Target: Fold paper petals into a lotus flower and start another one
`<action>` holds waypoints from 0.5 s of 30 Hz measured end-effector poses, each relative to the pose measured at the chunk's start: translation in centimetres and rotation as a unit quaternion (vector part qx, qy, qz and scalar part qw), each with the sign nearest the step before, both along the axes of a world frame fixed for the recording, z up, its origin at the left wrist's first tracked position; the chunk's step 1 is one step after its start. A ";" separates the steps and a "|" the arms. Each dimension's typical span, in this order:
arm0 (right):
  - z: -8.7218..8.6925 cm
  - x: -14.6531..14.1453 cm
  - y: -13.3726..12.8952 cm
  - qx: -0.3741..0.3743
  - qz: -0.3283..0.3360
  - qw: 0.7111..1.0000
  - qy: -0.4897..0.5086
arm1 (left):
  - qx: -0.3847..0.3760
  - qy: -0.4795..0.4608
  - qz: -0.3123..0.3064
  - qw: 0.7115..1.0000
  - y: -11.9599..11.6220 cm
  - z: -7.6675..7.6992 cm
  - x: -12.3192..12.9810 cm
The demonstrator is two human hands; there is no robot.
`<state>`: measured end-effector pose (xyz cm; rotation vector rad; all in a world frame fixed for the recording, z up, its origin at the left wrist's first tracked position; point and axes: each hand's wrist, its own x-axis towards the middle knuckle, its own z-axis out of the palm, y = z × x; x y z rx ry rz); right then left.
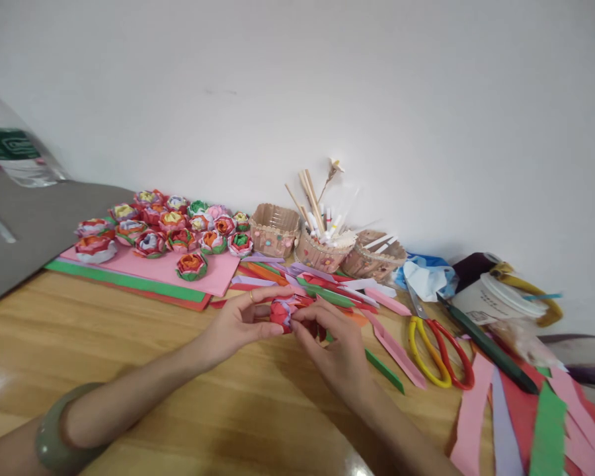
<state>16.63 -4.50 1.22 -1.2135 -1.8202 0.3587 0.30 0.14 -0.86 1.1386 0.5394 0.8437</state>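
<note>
A small red and purple paper flower [281,313] is held between both hands above the wooden table. My left hand [250,318] pinches it from the left, thumb below and fingers behind it. From the right, my right hand [333,336] grips its edge between thumb and forefinger; the other fingers curl out of sight. Just behind the hands lie folded paper strips [327,297] in red, green, purple, pink and white. Finished-looking paper flowers [172,228] in several colours stand in a cluster at the back left, on stacked pink, green and red sheets [218,270].
Three decorated baskets [274,233] line the wall, the middle one with sticks and pens. At right lie scissors [439,350] with yellow and red handles, a dark green long tool [490,347], a white tub [490,301] and torn paper strips [548,423]. A bottle [17,149] stands far left.
</note>
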 end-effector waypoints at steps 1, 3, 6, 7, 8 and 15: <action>0.0 0.0 0.0 -0.009 0.003 1.000 0.003 | -0.001 -0.005 -0.003 1.000 0.0 -0.1 0.0; 0.1 0.0 0.1 -0.023 0.008 1.000 0.008 | -0.010 -0.015 0.007 1.000 -0.1 -0.2 -0.1; 0.4 0.1 0.2 -0.040 0.014 0.999 0.011 | -0.021 -0.018 0.033 0.999 -0.2 -0.4 -0.3; 0.4 0.1 0.2 -0.043 0.015 0.999 0.009 | -0.021 -0.014 0.039 0.999 -0.2 -0.4 -0.3; 0.5 0.1 0.2 -0.043 0.016 0.999 0.006 | -0.019 -0.010 0.042 0.999 -0.2 -0.4 -0.3; -0.5 0.2 0.3 0.060 -0.004 0.995 -0.085 | 0.015 0.006 0.058 0.998 0.1 -0.6 -0.2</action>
